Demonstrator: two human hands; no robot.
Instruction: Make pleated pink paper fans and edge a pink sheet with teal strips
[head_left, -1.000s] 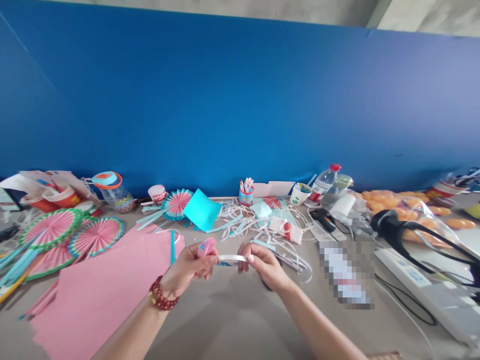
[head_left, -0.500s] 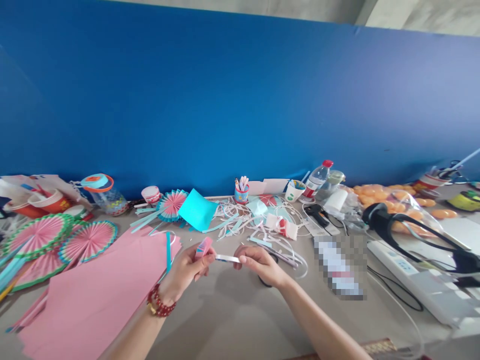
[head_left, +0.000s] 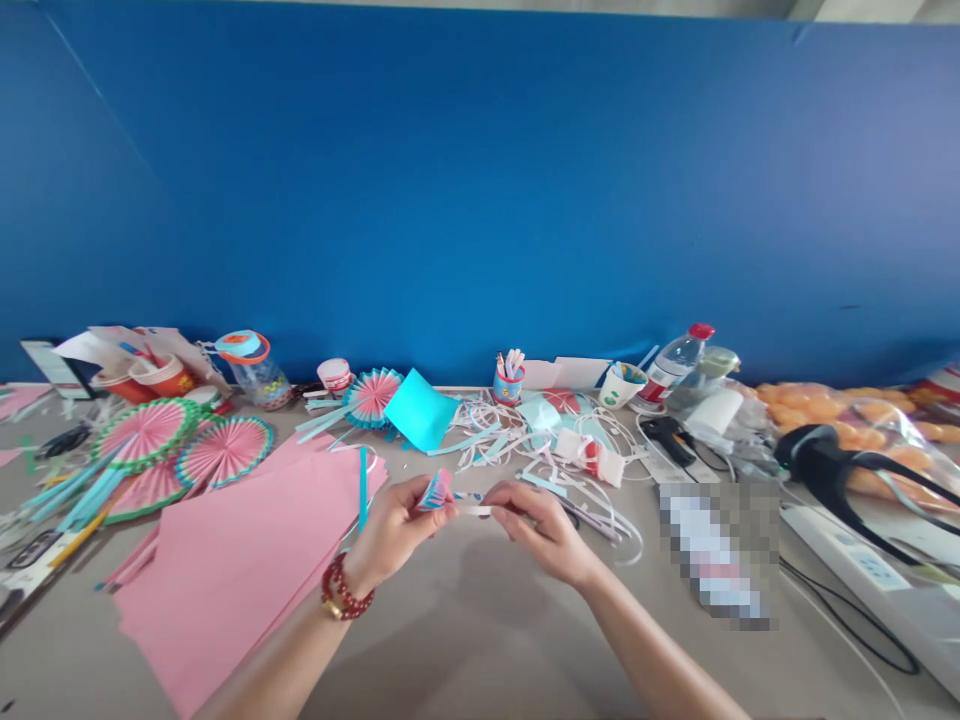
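Observation:
My left hand, with a red bead bracelet, is closed around a folded piece of pleated paper, pink with blue edging. Between the hands runs a narrow white strip; a patterned bit shows just behind it. My right hand pinches the strip's other end between thumb and fingers. Both hands are held over the table's front middle. Beside my left wrist lie large pink paper sheets, with a thin blue paper strip on their edge.
Finished pleated fans lie at the left. Behind the hands are a bright blue sheet, tangled white strips and a pen cup. To the right are a bottle, a glue gun and a power strip.
The view has turned left, so the table things appear farther right. My right hand has drawn its fingers in along the strip, and the pleated paper has tilted in my left hand.

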